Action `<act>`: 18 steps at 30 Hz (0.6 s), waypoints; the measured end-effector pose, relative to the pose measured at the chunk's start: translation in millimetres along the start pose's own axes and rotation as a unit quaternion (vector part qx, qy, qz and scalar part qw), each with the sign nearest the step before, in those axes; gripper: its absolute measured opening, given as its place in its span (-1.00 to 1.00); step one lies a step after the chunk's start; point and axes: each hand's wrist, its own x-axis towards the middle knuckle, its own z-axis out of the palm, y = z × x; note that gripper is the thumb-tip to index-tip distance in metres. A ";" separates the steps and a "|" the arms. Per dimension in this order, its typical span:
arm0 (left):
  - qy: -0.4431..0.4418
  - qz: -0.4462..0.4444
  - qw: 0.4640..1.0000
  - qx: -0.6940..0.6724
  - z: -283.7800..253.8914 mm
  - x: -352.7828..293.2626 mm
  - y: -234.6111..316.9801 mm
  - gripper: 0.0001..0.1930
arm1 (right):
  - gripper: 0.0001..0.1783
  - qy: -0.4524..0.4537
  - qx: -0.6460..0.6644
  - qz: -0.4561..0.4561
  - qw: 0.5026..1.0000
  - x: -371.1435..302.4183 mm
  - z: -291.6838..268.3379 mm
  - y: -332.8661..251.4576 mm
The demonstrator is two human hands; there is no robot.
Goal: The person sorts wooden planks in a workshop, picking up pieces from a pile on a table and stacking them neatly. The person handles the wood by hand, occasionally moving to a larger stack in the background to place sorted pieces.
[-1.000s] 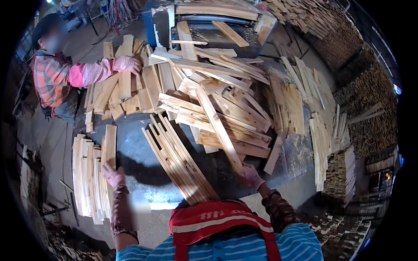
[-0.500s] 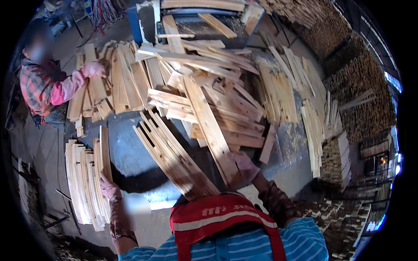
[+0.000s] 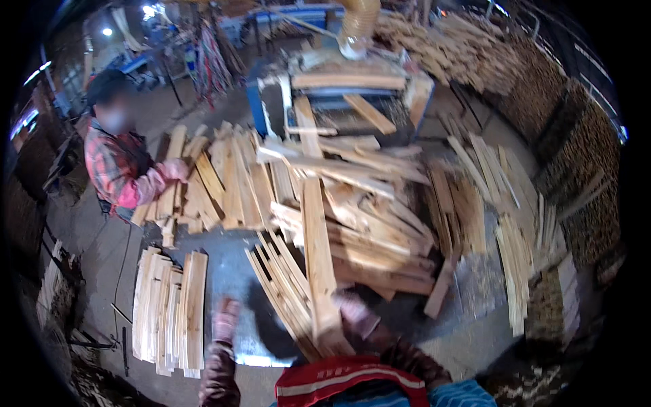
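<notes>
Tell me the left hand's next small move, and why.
Probably bring the left hand across to the long board: it appears empty, beside the stack of boards, while only the right hand is at that board's near end.

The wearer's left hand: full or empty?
Empty: the left hand shows nothing in its grasp, and a gap separates it from the stacked boards.

Wooden boards (image 3: 366,237) lie heaped across a table (image 3: 228,271).
</notes>
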 end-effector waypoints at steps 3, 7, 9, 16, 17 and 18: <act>-0.225 -0.072 0.910 -0.340 95.8 -39.7 116.9 -0.50 | -0.60 -0.027 -0.220 0.093 0.971 -6.6 22.5 43.0; -0.173 -0.121 0.925 -0.315 105.2 -62.0 139.3 -0.56 | -0.59 -0.117 -0.530 0.127 0.830 7.1 22.5 20.1; -0.119 -0.100 0.944 -0.291 92.9 -70.6 123.4 -0.55 | -0.57 -0.074 -0.556 -0.024 0.828 16.4 -3.3 -2.2; 0.104 -0.006 0.952 -0.288 89.6 -67.7 12.9 -0.56 | -0.01 0.350 -0.809 -0.141 0.451 37.7 -163.7 -132.1; 0.095 -0.034 0.960 -0.261 93.4 -70.0 -15.6 -0.55 | -0.06 0.320 -0.829 -0.119 0.444 30.6 -161.4 -134.0; 0.081 -0.058 0.967 -0.235 99.2 -70.9 -44.0 -0.53 | -0.10 0.312 -0.872 -0.226 0.302 28.5 -168.3 -122.3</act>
